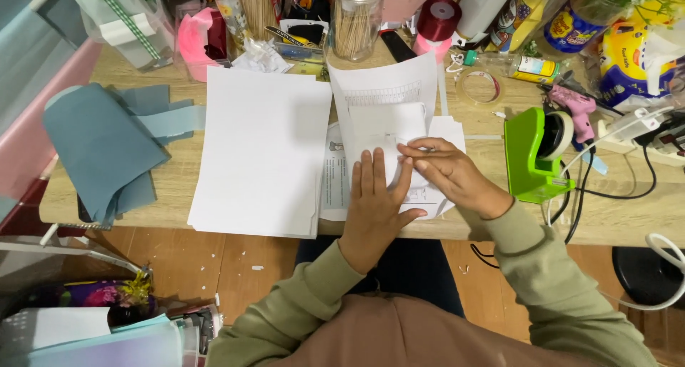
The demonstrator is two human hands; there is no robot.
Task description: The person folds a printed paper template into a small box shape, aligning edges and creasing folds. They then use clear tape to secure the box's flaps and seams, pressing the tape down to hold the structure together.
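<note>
1. The folded white paper point(385, 135) lies near the front edge of the desk point(178, 181), a little right of centre, on top of other printed sheets; its upper part shows a faint ruled drawing, and the piece looks thin and creased.
2. The left hand point(374, 203) rests flat on the paper, fingers straight and together, grip wide, pressing rather than clasping.
3. The right hand point(449, 171) lies just beside it, fingertips point(410, 149) narrowed onto the paper's edge, pinching or smoothing a fold; which of the two I cannot tell.
4. A stack of blank white sheets point(260, 149) lies to the left, and blue-grey fabric pieces point(107, 146) further left.
5. A green tape dispenser point(535, 153) stands to the right, near a pink glue gun point(574, 110).
6. The desk is pale wood, its back crowded with jars, ribbon and bottles; the floor point(235, 256) below is brown boards.
</note>
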